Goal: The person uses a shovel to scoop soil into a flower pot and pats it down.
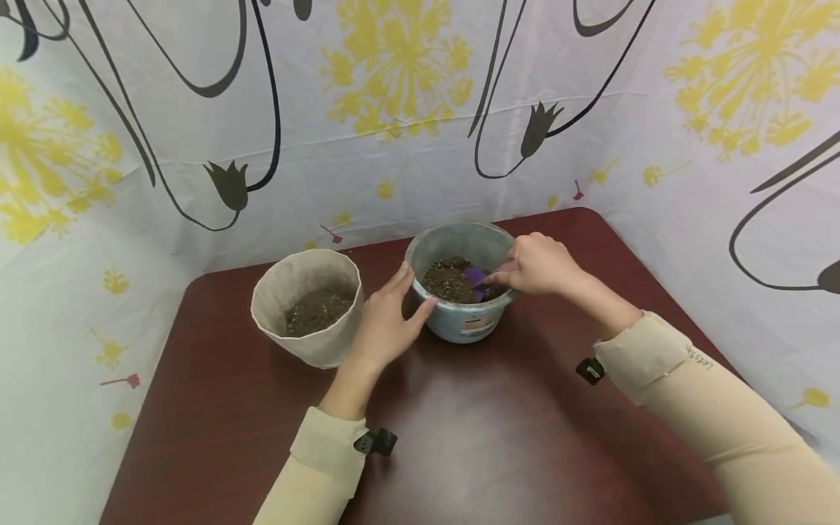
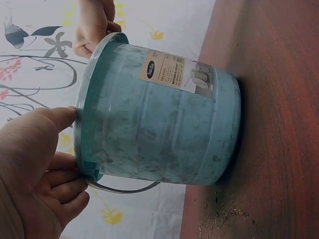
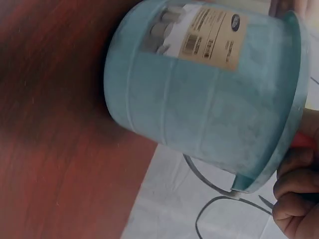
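Note:
A blue-green plastic bucket (image 1: 464, 321) with a paper label stands upright on the table, dark soil (image 1: 449, 281) inside it. My right hand (image 1: 541, 264) is over its right rim and grips a small garden trowel, whose purple blade (image 1: 475, 280) is in the soil; a bit of reddish handle (image 3: 303, 141) shows in the right wrist view. My left hand (image 1: 387, 321) touches the bucket's left rim, thumb toward the near side and fingers (image 2: 65, 186) farther round, fairly straight in the head view. Left of the bucket, a whitish pot (image 1: 321, 346) holds more soil.
The dark red table (image 1: 459, 437) meets patterned cloth walls (image 1: 420, 175) at the back and sides. Soil crumbs (image 2: 232, 221) lie by the bucket's base. A wire handle (image 2: 124, 190) hangs at the bucket's side.

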Tool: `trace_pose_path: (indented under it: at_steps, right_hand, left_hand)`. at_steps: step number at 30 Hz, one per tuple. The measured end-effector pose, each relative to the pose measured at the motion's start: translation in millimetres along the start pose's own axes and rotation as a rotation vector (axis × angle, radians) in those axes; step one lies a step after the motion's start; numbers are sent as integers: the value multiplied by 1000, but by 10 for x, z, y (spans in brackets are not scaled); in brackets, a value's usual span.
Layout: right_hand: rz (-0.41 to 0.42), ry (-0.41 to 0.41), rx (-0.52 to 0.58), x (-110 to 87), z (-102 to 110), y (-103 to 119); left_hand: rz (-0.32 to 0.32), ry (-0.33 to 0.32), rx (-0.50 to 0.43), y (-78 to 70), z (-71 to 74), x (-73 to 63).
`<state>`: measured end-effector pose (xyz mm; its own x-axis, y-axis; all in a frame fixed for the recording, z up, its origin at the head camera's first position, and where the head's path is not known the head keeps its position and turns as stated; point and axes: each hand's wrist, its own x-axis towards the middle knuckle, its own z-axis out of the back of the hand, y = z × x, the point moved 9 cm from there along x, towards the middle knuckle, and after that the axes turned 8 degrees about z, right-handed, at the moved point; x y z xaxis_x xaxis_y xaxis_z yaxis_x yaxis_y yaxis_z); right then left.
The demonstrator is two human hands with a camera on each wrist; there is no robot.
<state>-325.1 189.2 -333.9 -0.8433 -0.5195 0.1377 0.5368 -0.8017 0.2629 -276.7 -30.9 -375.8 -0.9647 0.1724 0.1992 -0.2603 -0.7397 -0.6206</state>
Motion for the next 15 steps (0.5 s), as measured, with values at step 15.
trace_pose_path:
  at_steps: [15]
  right_hand:
    - [-47, -99, 246, -53, -40, -31]
  left_hand:
    - [2, 8, 27, 17, -21, -1]
